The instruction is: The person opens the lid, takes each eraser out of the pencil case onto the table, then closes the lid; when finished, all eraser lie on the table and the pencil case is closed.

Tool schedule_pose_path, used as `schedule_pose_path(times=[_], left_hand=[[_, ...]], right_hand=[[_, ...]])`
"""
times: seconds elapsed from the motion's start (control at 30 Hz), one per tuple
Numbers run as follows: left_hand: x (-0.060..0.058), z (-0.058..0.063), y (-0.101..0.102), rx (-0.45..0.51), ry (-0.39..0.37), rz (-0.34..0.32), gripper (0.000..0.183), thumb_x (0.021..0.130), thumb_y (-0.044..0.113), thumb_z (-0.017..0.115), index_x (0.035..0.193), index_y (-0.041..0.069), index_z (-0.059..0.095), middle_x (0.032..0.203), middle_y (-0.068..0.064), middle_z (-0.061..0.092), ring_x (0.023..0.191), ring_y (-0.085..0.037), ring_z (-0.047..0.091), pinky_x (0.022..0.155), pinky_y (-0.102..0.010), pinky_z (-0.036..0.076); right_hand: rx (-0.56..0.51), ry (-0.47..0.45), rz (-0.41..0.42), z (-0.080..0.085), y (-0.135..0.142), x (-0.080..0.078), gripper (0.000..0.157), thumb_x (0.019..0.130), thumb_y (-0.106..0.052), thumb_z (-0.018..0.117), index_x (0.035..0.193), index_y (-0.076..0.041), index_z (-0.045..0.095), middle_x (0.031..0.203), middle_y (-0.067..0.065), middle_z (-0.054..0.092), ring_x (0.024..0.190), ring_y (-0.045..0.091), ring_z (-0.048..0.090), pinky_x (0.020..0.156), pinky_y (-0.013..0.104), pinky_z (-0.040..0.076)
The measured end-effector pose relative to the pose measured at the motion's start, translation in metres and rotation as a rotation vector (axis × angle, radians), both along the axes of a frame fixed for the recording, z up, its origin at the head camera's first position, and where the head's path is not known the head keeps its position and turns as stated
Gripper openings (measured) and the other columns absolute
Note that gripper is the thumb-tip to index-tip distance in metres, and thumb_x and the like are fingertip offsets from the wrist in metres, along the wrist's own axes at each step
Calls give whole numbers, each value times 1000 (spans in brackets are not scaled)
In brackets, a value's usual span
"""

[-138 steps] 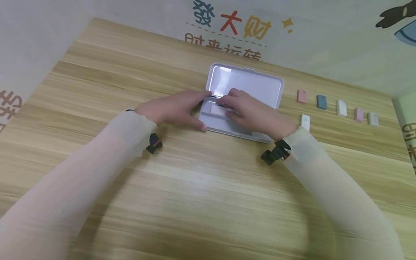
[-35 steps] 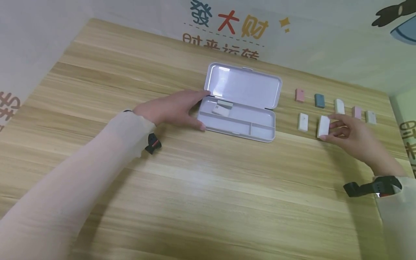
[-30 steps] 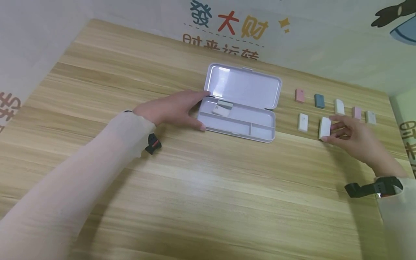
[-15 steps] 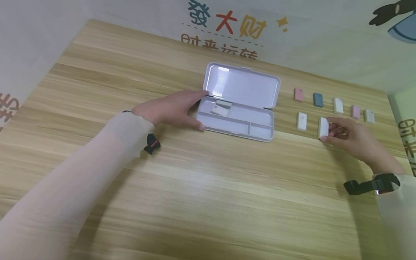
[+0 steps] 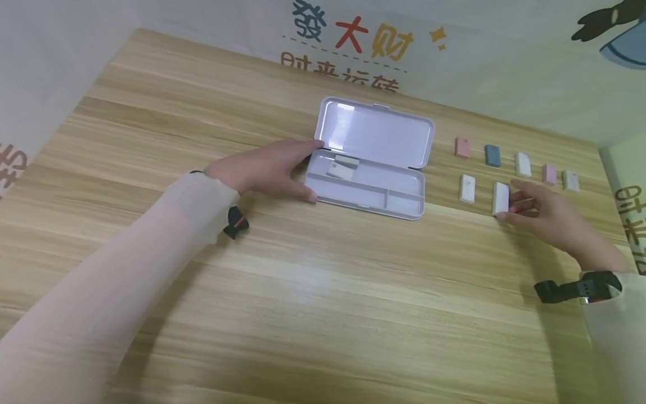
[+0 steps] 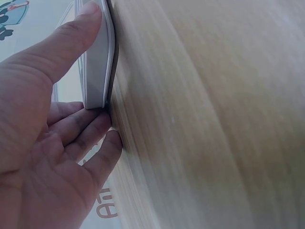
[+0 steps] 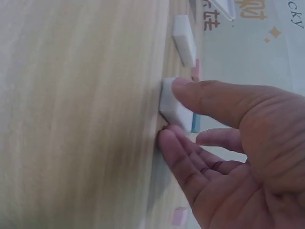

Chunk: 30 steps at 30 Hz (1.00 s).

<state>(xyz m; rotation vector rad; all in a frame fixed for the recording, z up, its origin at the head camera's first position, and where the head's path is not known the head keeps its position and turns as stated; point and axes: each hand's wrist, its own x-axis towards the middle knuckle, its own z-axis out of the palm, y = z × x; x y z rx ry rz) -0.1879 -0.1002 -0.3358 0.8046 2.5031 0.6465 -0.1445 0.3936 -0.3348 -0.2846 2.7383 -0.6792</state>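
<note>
My left hand (image 5: 267,168) holds the left end of a pale lilac pencil case (image 5: 365,206), thumb at the near corner and fingers at the far one. The case's lid (image 5: 378,132) stands raised. Two erasers, a white one (image 5: 340,171) and a greyish one (image 5: 347,161), lie in its back compartment. My right hand (image 5: 550,216) pinches a white eraser (image 5: 501,198) on the table, right of the case. In the right wrist view the thumb (image 7: 186,93) touches that white eraser (image 7: 174,107). Another white eraser (image 5: 467,189) lies just to its left.
Behind my right hand a row of erasers runs along the table (image 5: 313,292): pink (image 5: 462,147), blue (image 5: 492,155), white (image 5: 522,164), light pink (image 5: 549,174) and grey (image 5: 571,180). A printed cloth (image 5: 227,28) rises behind the table's back edge.
My right hand has moved from inside the pencil case to the right, bringing out a white eraser and lowering it onto the table beside another. My left hand has stayed on the case.
</note>
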Motion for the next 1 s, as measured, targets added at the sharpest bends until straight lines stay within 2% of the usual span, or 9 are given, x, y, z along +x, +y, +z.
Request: schedule_pose_path(times=[0.1, 0.17, 0.3, 0.43, 0.57, 0.63, 0.8, 0.87, 1.0], left_hand=[[0, 0, 0, -1, 0, -3, 101, 88, 38, 84, 164, 4, 27, 164, -19, 42, 154, -36, 39, 132, -49, 28], [0, 0, 0, -4, -2, -5, 101, 88, 38, 84, 164, 4, 26, 165, -19, 42, 155, -36, 38, 132, -49, 28], [0, 1, 0, -10, -9, -4, 101, 89, 38, 83, 164, 4, 25, 166, -20, 39, 156, -37, 36, 133, -50, 26], [0, 0, 0, -12, -13, 0, 102, 89, 37, 83, 164, 4, 25, 167, -20, 38, 157, -38, 35, 133, -50, 25], [0, -2, -1, -11, -11, 4, 101, 88, 37, 84, 164, 3, 25, 166, -21, 39, 156, -38, 35, 133, -50, 25], [0, -2, -1, -4, -11, 3, 101, 88, 37, 84, 164, 4, 26, 166, -20, 40, 156, -38, 36, 133, -50, 26], [-1, -2, -1, 16, -6, -7, 101, 88, 36, 84, 164, 3, 26, 164, -20, 43, 154, -36, 38, 132, -49, 27], [-1, -1, -1, 16, -2, -5, 102, 88, 35, 84, 164, 2, 25, 164, -21, 42, 155, -37, 38, 133, -50, 27], [-1, -2, -1, 9, -1, -2, 103, 88, 36, 84, 164, 2, 25, 164, -22, 41, 154, -38, 37, 133, -51, 26]], right_hand=[[27, -24, 2, 4, 1, -2, 73, 103, -15, 65, 155, 19, 27, 133, 47, 54, 116, 63, 57, 70, 7, 47], [45, -6, -2, 7, 0, -2, 71, 105, -19, 62, 155, 19, 28, 137, 48, 49, 119, 66, 54, 71, 9, 45], [30, 117, -39, 14, -15, -1, 62, 107, -23, 58, 152, 15, 38, 142, 42, 42, 117, 59, 54, 68, 1, 37], [-5, 266, -18, 21, -46, -1, 48, 107, -19, 58, 146, 9, 51, 137, 34, 51, 114, 49, 58, 77, -4, 33], [-57, 405, 144, 24, -86, -7, 31, 102, -6, 64, 131, 7, 64, 120, 26, 67, 102, 41, 67, 83, -1, 38], [-80, 439, 237, 25, -108, -12, 27, 100, -1, 66, 126, 6, 67, 115, 23, 71, 98, 37, 70, 100, 9, 47], [-82, 395, 396, 29, -157, -21, 25, 98, 3, 66, 123, 4, 68, 117, 19, 74, 102, 33, 73, 107, 49, 55], [-43, 366, 434, 30, -173, -25, 25, 99, 1, 65, 124, 3, 69, 118, 17, 73, 106, 31, 72, 98, 48, 59], [6, 323, 496, 29, -202, -33, 27, 101, -1, 64, 127, -1, 69, 121, 15, 71, 110, 28, 68, 100, 46, 59]])
